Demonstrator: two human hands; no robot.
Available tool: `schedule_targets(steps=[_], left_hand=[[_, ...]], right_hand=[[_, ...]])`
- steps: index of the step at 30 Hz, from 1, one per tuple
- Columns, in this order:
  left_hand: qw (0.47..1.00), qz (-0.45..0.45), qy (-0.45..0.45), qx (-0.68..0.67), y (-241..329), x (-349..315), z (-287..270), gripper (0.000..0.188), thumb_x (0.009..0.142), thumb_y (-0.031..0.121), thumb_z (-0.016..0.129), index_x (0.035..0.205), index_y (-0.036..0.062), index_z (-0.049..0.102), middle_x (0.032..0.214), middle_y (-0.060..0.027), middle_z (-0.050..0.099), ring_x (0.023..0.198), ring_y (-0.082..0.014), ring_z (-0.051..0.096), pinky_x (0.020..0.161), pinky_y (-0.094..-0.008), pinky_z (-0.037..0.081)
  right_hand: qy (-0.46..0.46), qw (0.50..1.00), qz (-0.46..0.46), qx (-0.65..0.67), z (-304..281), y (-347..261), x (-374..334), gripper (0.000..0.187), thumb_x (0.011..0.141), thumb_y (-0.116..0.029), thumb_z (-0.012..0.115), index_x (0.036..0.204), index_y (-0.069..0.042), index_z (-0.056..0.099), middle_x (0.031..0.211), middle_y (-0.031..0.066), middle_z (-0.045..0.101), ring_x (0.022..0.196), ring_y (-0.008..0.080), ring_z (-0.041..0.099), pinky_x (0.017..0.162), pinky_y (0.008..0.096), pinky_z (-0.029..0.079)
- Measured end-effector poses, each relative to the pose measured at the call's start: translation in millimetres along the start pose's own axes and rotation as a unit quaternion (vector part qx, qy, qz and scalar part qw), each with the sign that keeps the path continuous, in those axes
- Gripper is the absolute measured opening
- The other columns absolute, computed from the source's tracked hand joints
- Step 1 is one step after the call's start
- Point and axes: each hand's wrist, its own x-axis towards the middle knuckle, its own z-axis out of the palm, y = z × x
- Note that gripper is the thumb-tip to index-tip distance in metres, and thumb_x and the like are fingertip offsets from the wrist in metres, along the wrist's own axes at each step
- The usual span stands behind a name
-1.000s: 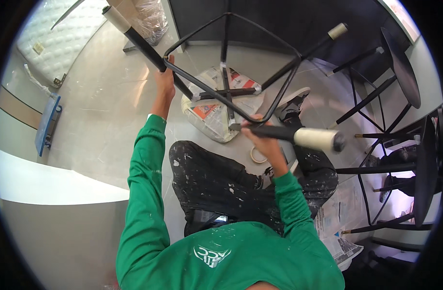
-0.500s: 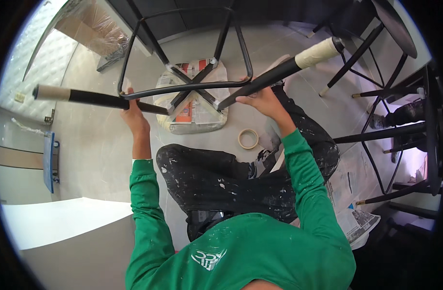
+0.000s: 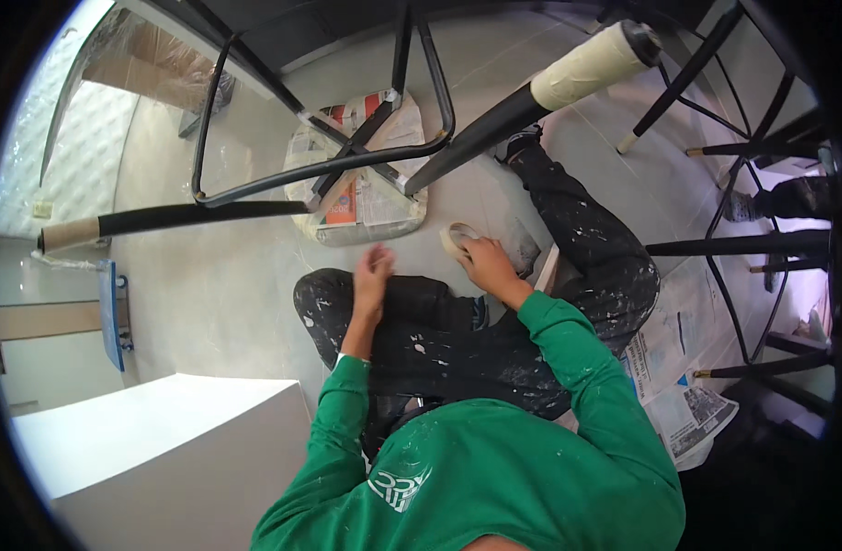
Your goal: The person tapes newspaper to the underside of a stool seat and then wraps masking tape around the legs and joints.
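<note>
A roll of cream masking tape (image 3: 456,241) is in my right hand (image 3: 491,266), its fingers closed on the rim. My left hand (image 3: 374,274) is above my bent leg, empty, with fingers loosely bent and slightly apart. Ahead of both hands an upside-down stool (image 3: 354,151) stands on its seat, black legs pointing up and toward me. Newspaper and tape cover the seat (image 3: 384,220). Pale masking tape wraps the ends of two legs (image 3: 586,69). A bent black footrest bar (image 3: 329,168) joins the legs. Neither hand touches the stool.
More black stools (image 3: 742,246) crowd the right side, beside what looks like another person's dark leg (image 3: 788,200). Newspaper sheets (image 3: 687,418) lie at the lower right. A white box-like unit (image 3: 182,450) stands at my left, with a blue trolley (image 3: 112,317) beyond it.
Both hands have let go of the stool's legs and come down toward me. My right hand has picked up the tape roll from the floor. The stool appears larger and slightly shifted.
</note>
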Motion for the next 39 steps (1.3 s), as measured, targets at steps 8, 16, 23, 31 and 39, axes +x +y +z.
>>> schedule_targets(steps=[8,16,23,31,39], left_hand=[[0.988,0.018,-0.153,-0.025,27.0,12.7,54.9,0.062,0.09,0.028,0.082,0.141,-0.0014,0.059,0.128,-0.0116,0.066,0.109,-0.0149,0.063,0.094,-0.0309,0.05],[0.992,0.025,-0.121,0.014,34.0,17.5,58.9,0.039,0.092,0.025,0.08,0.123,0.002,0.07,0.105,-0.0027,0.072,0.092,-0.008,0.063,0.08,-0.0248,0.049],[0.996,0.052,-0.077,0.005,15.2,22.5,62.8,0.025,0.097,0.024,0.075,0.109,0.0033,0.069,0.097,-0.0004,0.068,0.087,-0.0086,0.061,0.077,-0.0253,0.049],[0.974,0.21,-0.02,0.078,7.9,27.1,85.1,0.02,0.108,0.019,0.058,0.113,0.0,0.057,0.104,-0.0054,0.062,0.093,-0.0118,0.06,0.086,-0.0293,0.051],[0.963,0.244,-0.019,0.111,37.0,3.2,94.0,0.015,0.108,0.013,0.054,0.111,-0.0015,0.055,0.105,-0.0093,0.062,0.092,-0.0152,0.06,0.088,-0.0305,0.053]], right_hand=[[-0.004,0.968,-0.008,0.251,-28.0,-37.2,-6.9,0.023,0.099,-0.018,0.065,0.111,-0.001,0.056,0.097,0.0192,0.066,0.091,0.0362,0.066,0.081,0.043,0.05],[0.016,0.978,-0.054,0.198,-33.5,-39.4,-9.0,0.021,0.095,-0.014,0.065,0.111,-0.002,0.057,0.096,0.0223,0.063,0.093,0.0449,0.061,0.08,0.0505,0.047],[0.042,0.982,-0.068,0.169,-31.2,-38.0,-10.7,0.025,0.093,-0.013,0.066,0.114,-0.002,0.059,0.098,0.0228,0.066,0.094,0.0454,0.062,0.08,0.0521,0.048],[0.082,0.978,0.105,0.16,-12.4,-39.9,0.9,0.047,0.096,-0.022,0.064,0.137,-0.004,0.05,0.092,0.0299,0.07,0.092,0.0493,0.067,0.081,0.0573,0.051],[-0.018,0.971,0.139,0.196,-24.6,-37.3,-0.8,0.03,0.099,-0.025,0.061,0.123,-0.007,0.06,0.089,0.0227,0.072,0.087,0.045,0.069,0.075,0.0528,0.052]])
